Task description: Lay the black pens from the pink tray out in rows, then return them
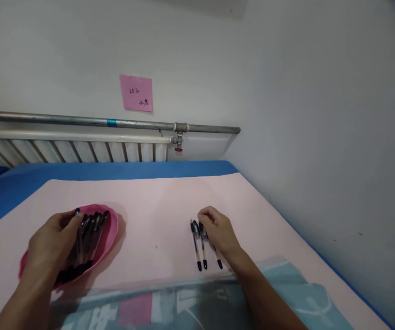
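Observation:
My left hand (54, 238) is over a pink basket (114, 229) at the left, its thumb and fingers closed on the end of a pen. Several clear-barrelled pens (94, 229) with black ends lie side by side in that basket, partly hidden by the hand. To the right, a small group of similar pens (197, 250) rests on the pink surface, black tips toward me. My right hand (219, 229) bends over this group with its fingertips pinched at the upper end of a pen (219, 262), whose middle the hand covers.
A pale pink sheet (142, 215) covers the blue-edged table. Along the near edge lies a teal patterned cloth (183, 307) under clear plastic. Behind are a radiator (80, 151), a metal pipe (142, 123) with a red-handled valve (178, 150), and a pink note (136, 93) on the wall.

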Available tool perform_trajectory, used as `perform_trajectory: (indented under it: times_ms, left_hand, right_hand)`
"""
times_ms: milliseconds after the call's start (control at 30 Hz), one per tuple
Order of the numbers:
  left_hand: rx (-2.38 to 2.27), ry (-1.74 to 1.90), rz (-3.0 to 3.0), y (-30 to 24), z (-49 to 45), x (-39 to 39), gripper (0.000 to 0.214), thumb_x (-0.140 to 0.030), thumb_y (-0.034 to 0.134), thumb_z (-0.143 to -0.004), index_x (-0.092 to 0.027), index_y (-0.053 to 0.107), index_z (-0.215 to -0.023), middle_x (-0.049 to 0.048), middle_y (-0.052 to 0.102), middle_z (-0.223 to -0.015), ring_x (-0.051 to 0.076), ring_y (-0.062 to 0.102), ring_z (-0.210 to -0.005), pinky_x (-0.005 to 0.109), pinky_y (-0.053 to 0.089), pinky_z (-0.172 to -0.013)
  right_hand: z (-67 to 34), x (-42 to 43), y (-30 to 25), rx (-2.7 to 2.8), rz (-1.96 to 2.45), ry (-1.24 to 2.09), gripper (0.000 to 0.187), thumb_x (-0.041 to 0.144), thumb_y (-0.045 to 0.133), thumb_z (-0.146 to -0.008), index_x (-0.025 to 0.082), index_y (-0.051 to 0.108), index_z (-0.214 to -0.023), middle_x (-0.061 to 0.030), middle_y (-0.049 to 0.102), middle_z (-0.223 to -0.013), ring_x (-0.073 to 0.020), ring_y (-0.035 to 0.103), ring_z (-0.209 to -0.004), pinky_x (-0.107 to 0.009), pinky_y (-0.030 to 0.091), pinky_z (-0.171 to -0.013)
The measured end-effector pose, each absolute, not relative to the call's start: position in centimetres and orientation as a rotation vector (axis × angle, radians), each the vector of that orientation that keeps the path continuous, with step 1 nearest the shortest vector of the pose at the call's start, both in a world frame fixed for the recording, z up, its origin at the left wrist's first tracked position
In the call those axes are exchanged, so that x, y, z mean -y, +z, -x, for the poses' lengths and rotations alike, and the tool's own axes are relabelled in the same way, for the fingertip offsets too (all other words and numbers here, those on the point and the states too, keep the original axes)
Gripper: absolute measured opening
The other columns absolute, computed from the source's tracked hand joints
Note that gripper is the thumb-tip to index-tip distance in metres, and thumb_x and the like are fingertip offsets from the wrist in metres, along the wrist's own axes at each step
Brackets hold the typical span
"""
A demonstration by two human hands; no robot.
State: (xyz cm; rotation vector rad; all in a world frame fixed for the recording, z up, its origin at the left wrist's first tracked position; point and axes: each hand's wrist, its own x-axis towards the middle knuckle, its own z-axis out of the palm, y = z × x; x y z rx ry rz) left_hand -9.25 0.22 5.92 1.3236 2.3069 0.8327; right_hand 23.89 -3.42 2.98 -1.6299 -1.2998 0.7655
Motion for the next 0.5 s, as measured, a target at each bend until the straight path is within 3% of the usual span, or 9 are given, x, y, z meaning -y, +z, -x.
perform_trajectory:
  times_ms: [267, 500]
  left_hand:
    - [-2.267, 0.709, -1.476, 5.0, 9.3, -1.1, 0.039, -0.044, 0.046, -0.078, -0.017, 0.063, -0.101, 0.0084, 0.069, -0.077, 0.025, 0.063, -0.067, 0.029, 0.042, -0.052]
    - [-2.362, 0.756, -1.533, 4.6, 9.4, -1.1, 0.035, -0.042, 0.043, -0.079, -0.019, 0.064, -0.097, 0.0091, 0.071, -0.086, 0.024, 0.065, -0.076, 0.029, 0.045, -0.061]
  right_hand:
    - [-23.1, 4.2, 3.7, 1.945, 1.993, 0.373, 0.014, 0.016, 0.043, -0.078, 0.018, 0.051, -0.067, 0.0001, 0.056, -0.062, -0.0112, 0.046, -0.057, -0.023, 0.024, -0.053]
    - [-21.8, 4.9, 4.8, 2.187, 2.174, 0.462, 0.016, 0.014, 0.040, -0.081, 0.017, 0.052, -0.070, -0.0046, 0.061, -0.071, -0.0127, 0.049, -0.055, -0.026, 0.018, -0.050]
